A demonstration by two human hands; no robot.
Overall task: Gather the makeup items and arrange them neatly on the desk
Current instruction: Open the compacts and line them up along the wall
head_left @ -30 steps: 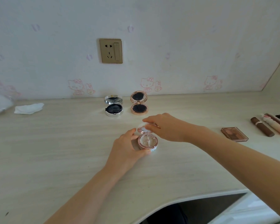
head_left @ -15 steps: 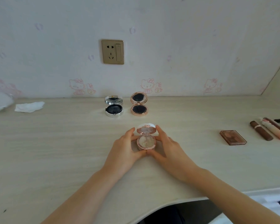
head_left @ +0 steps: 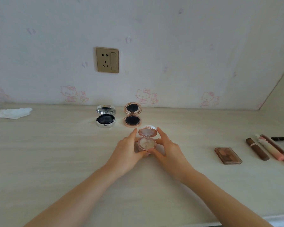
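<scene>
A small pink round compact (head_left: 147, 141) stands open in the middle of the desk (head_left: 56, 153), its lid raised. My left hand (head_left: 127, 151) holds its left side and my right hand (head_left: 166, 151) holds its right side, thumbs at the front edge. Behind it stand two more open compacts near the wall: a silver one (head_left: 105, 118) and a rose-gold one (head_left: 132, 114). At the right lie a brown eyeshadow palette (head_left: 228, 155), a brown tube (head_left: 257, 149), pink sticks (head_left: 270, 149) and a small black item (head_left: 278, 138).
A crumpled white tissue (head_left: 15, 112) lies at the far left by the wall. A gold wall socket (head_left: 107, 60) sits above the compacts. The desk's curved front edge (head_left: 252, 218) runs along the bottom right.
My right hand has come off the lid and moved down to the compact's right side. The lid now stands raised, and both hands have slid the compact a little further back.
</scene>
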